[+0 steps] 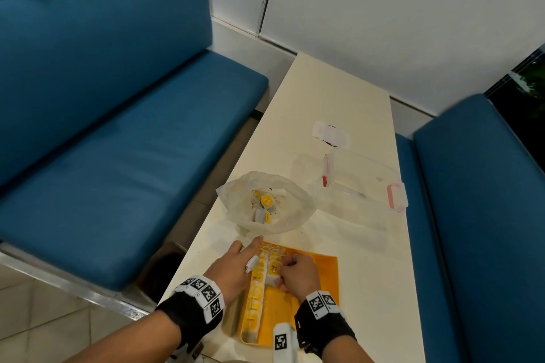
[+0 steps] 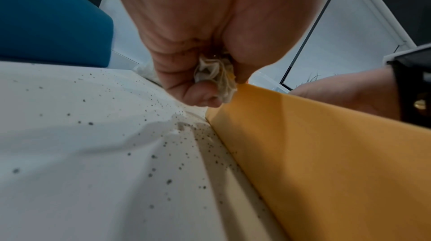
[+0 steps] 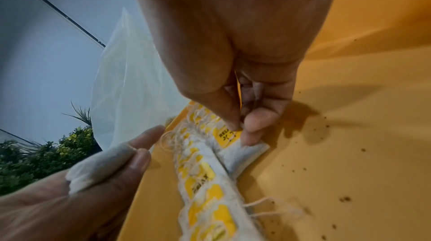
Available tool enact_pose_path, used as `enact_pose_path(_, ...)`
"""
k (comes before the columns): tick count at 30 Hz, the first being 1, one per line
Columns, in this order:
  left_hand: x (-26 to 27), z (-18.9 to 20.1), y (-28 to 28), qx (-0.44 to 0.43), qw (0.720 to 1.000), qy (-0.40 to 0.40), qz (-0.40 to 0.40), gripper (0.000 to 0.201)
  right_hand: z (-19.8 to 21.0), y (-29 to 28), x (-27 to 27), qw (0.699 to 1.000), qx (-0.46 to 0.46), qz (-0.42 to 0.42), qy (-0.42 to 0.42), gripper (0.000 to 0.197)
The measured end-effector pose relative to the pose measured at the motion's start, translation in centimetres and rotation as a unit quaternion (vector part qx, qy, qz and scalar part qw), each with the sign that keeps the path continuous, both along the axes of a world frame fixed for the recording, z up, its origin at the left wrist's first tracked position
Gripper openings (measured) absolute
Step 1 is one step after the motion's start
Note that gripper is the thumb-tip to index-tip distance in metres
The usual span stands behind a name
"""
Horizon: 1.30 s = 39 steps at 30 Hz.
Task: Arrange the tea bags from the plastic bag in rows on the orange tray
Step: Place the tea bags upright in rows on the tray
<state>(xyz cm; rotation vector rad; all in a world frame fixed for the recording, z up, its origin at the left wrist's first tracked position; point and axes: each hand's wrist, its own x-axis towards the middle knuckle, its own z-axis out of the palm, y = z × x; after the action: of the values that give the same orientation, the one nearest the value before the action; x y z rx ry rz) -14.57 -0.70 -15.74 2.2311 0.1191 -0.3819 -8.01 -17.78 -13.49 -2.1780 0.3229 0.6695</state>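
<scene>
The right hand (image 1: 298, 272), low in the centre of the head view, is pinching a tea bag (image 3: 242, 150) between thumb and fingertips, setting it down on the orange tray (image 1: 326, 267) beside the first row (image 1: 256, 289), probably to extend a second row snugly against it. The left hand (image 1: 236, 270) is lying along the tray's left edge with its index finger stretched out, while its curled fingers are clutching spare tea bags (image 2: 217, 77), likely held ready for placing. Just above the tray, touching its far edge, the plastic bag (image 1: 265, 203) is sitting open on the counter (image 1: 339, 91) with more tea bags inside, close enough for short reaches. Much tray floor on the right is waiting unfilled.
</scene>
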Motion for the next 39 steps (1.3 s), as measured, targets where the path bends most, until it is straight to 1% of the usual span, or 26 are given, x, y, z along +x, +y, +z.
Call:
enact_pose_path(5,0.1,0.4,0.0,-0.002,1.0,0.01,-0.004,0.073,-0.1,0.6,0.2,1.0,-0.009,-0.018,-0.015,0.013)
enact_pose_path(8,0.0,0.4,0.3,-0.022,1.0,0.008,-0.009,0.076,0.5,0.8,0.2,1.0,-0.02,-0.007,-0.006,0.01)
enact_pose_path(10,-0.1,0.5,0.6,-0.04,0.999,0.01,-0.004,0.075,0.9,0.6,0.1,0.999,-0.034,0.006,-0.001,0.007)
enact_pose_path(12,-0.1,0.6,0.9,-0.046,0.999,0.009,0.008,0.07,1.6,0.1,0.0,0.993,-0.09,0.059,-0.041,0.004)
enact_pose_path(13,-0.2,0.7,1.2,-0.049,0.999,0.005,0.013,0.065,2.0,-0.1,0.0,0.987,-0.112,0.085,-0.077,0.005)
enact_pose_path(14,-0.2,1.0,1.5,-0.056,0.998,-0.005,0.014,0.058,2.9,-0.1,-0.3,0.981,-0.107,0.11,-0.116,0.007)
enact_pose_path(15,-0.2,1.4,1.7,-0.069,0.997,-0.02,0.014,0.05,3.8,0.1,-0.7,0.975,-0.078,0.139,-0.157,0.013)
enact_pose_path(17,-0.2,2.4,1.9,-0.104,0.994,-0.043,0.012,0.035,6.0,0.9,-1.7,0.952,0.019,0.219,-0.213,0.031)
enact_pose_path(18,-0.2,2.8,1.9,-0.114,0.993,-0.043,0.01,0.034,6.7,1.4,-2.0,0.937,0.057,0.263,-0.225,0.039)
enact_pose_path(19,-0.2,3.1,1.9,-0.118,0.992,-0.038,0.009,0.037,6.9,1.7,-2.2,0.921,0.084,0.304,-0.23,0.045)
enact_pose_path(20,-0.2,3.2,1.8,-0.118,0.992,-0.031,0.009,0.04,6.8,1.9,-2.3,0.907,0.095,0.337,-0.233,0.048)
enact_pose_path(21,-0.1,3.3,1.8,-0.12,0.993,-0.022,0.009,0.04,6.5,2.1,-2.4,0.9,0.096,0.356,-0.233,0.048)
enact_pose_path(22,0.0,3.4,1.8,-0.122,0.992,-0.016,0.007,0.039,6.2,2.3,-2.4,0.899,0.09,0.361,-0.232,0.046)
enact_pose_path(26,0.1,3.8,2.3,-0.111,0.994,-0.001,0.002,0.034,6.2,2.3,-2.3,0.917,0.098,0.313,-0.226,0.025)
enact_pose_path(29,-0.1,4.3,2.6,-0.17,0.985,-0.006,0.008,0.03,6.1,2.0,-2.1,0.94,0.115,0.244,-0.211,0.016)
enact_pose_path(31,-0.3,4.6,2.8,-0.22,0.975,0.0,0.029,0.028,6.1,1.9,-1.9,0.957,0.137,0.188,-0.174,0.01)
enact_pose_path(33,-0.4,5.0,2.9,-0.257,0.964,0.014,0.064,0.023,6.4,1.8,-1.7,0.966,0.166,0.15,-0.132,0.009)
enact_pose_path(36,-0.4,5.4,2.9,-0.287,0.951,0.017,0.113,0.012,6.3,1.5,-1.5,0.967,0.202,0.119,-0.104,0.012)
enact_pose_path(38,-0.3,5.7,2.8,-0.279,0.951,0.007,0.133,0.011,6.1,1.5,-1.5,0.97,0.196,0.104,-0.096,0.015)
enact_pose_path(39,-0.3,5.9,2.7,-0.27,0.952,0.003,0.141,0.013,6.0,1.6,-1.5,0.973,0.169,0.107,-0.111,0.017)
